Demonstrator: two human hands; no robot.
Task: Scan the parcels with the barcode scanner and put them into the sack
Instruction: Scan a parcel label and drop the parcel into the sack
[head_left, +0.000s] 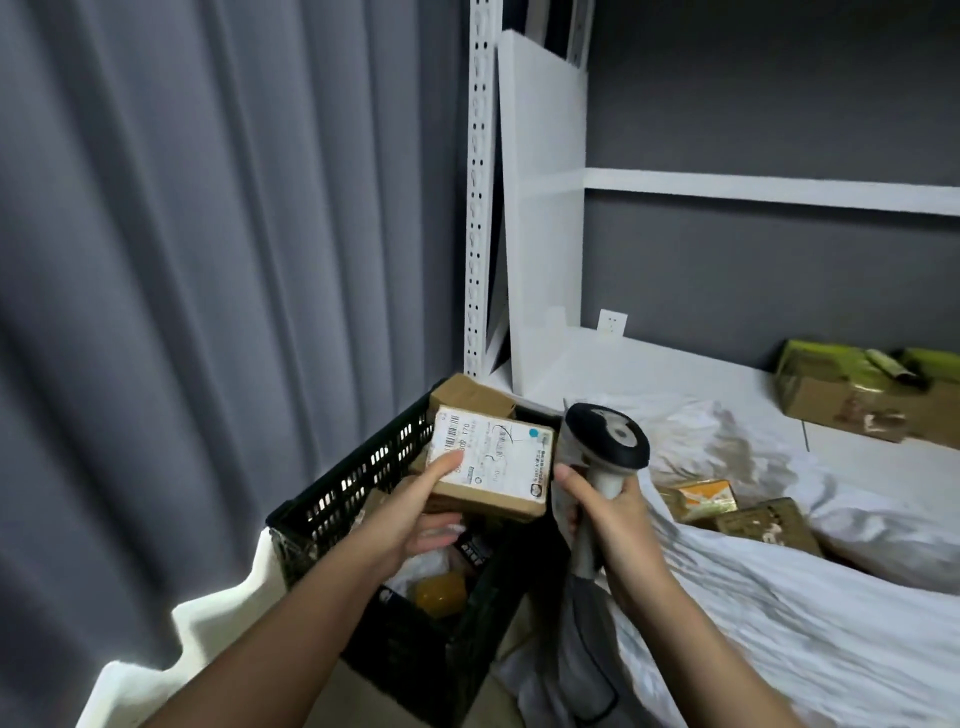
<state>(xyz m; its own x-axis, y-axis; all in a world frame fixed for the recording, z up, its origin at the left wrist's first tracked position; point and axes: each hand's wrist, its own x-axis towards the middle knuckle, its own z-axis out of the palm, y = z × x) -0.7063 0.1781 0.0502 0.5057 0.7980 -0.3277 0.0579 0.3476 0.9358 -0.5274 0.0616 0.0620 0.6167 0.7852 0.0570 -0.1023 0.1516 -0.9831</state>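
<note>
My left hand (410, 512) holds a small brown cardboard parcel (498, 467) with a white shipping label facing up, thumb on the label and fingers underneath, above a black plastic crate (353, 483). My right hand (605, 506) grips the handle of a white and black barcode scanner (605, 441), whose head sits just right of the parcel. The white sack (779, 597) lies crumpled to the right, with two parcels (737, 509) showing in its opening.
The crate holds more parcels, with a brown box (467, 397) at its far end and an orange item (439, 595) low down. A white shelf post (480, 187) rises behind. An open cardboard box (862, 400) sits at far right. Grey curtain hangs left.
</note>
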